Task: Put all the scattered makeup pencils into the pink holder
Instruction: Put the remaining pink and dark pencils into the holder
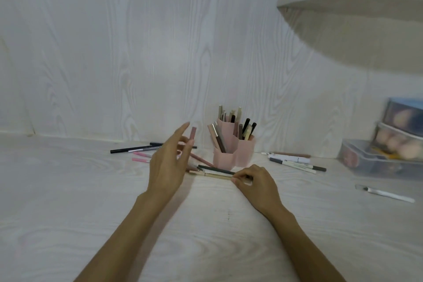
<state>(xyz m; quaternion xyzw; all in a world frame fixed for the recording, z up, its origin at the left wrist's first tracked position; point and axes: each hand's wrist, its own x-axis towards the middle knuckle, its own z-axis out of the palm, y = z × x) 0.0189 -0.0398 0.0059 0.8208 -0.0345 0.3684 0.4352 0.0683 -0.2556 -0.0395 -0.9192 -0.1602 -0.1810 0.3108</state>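
The pink holder (233, 152) stands by the back wall, several pencils upright in its compartments. My left hand (170, 162) is raised to its left, pinching a dusty-pink pencil (192, 133) upright between thumb and fingers. My right hand (255, 182) rests on the table in front of the holder, fingertips closed on the end of a beige pencil (217, 175) that lies flat beside a dark one (216, 169). More pencils lie scattered: black and pink ones (132, 150) to the left, white and brown ones (295, 160) to the right.
Clear plastic boxes with makeup sponges (386, 153) are stacked at the right. A white-handled tool (386, 194) lies in front of them. A white rounded shelf (352, 0) with a black wire basket juts out overhead at the upper right.
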